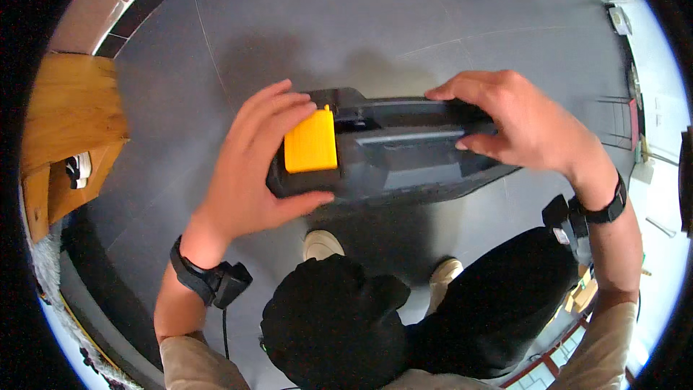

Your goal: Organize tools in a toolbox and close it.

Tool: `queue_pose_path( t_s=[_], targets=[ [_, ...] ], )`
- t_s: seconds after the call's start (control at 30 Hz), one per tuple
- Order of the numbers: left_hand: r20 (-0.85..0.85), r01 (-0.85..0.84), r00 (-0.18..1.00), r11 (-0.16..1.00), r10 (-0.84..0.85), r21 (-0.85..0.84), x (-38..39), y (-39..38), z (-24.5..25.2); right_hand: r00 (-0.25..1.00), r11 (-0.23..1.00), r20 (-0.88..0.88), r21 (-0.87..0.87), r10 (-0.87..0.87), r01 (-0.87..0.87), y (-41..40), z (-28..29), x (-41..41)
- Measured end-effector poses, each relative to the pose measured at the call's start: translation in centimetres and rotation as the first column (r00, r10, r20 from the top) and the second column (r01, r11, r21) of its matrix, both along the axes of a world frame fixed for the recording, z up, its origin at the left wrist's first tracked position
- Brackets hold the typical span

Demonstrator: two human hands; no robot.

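A long black plastic housing (400, 160), perhaps the body of a car vacuum or tool, lies crosswise before me, raised or resting over the grey floor; its exact support is hidden. A yellow ribbed plastic piece (311, 143) sits in its left end. My left hand (260, 162) wraps round that left end, fingers at the far side and thumb at the near edge. At the narrower right end, my right hand (503, 119) grips the housing, its fingers over the far edge and thumb on top. Both wrists wear black straps with small devices.
Grey tiles (346, 11) surround the housing. My light shoes (322, 245) and black-clad legs are below it. A wooden cabinet (76, 108) holding a shoe stands at left, beside a grey fluffy textile (48, 265). A red-topped stool (632, 123) stands at far right.
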State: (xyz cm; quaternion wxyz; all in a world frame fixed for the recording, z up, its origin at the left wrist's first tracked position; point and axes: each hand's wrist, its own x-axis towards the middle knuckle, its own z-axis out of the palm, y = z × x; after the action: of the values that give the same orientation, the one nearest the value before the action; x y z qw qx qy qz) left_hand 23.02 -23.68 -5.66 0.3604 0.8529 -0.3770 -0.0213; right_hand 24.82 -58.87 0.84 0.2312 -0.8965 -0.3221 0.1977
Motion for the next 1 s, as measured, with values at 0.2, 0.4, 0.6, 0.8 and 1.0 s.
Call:
queue_pose_path(
  t_s=[0.2,0.4,0.6,0.8,1.0],
  targets=[
    [0.026,-0.004,1.000,1.000,0.003,0.030,1.9,-0.3,-1.1,0.996,0.997,-0.041,0.010,0.078,-0.077,-1.3,-1.7,3.3],
    [-0.026,-0.016,1.000,1.000,0.016,-0.006,4.7,0.3,-3.4,0.989,0.987,-0.003,-0.061,0.147,-0.147,-3.0,-1.9,6.5],
    [-0.287,-0.188,0.935,0.978,0.206,0.090,2.5,3.5,-7.8,0.970,0.973,-0.169,-0.179,-0.173,0.143,-8.2,1.1,5.5],
    [-0.433,-0.364,0.825,0.928,0.363,0.084,1.4,5.0,-13.0,0.824,0.886,-0.353,-0.311,-0.444,0.344,-12.1,-2.3,-0.1],
    [-0.535,-0.415,0.745,0.905,0.399,0.097,1.3,2.3,-17.4,0.557,0.807,-0.594,-0.323,-0.580,0.495,-16.6,-8.6,-7.7]
  ],
)
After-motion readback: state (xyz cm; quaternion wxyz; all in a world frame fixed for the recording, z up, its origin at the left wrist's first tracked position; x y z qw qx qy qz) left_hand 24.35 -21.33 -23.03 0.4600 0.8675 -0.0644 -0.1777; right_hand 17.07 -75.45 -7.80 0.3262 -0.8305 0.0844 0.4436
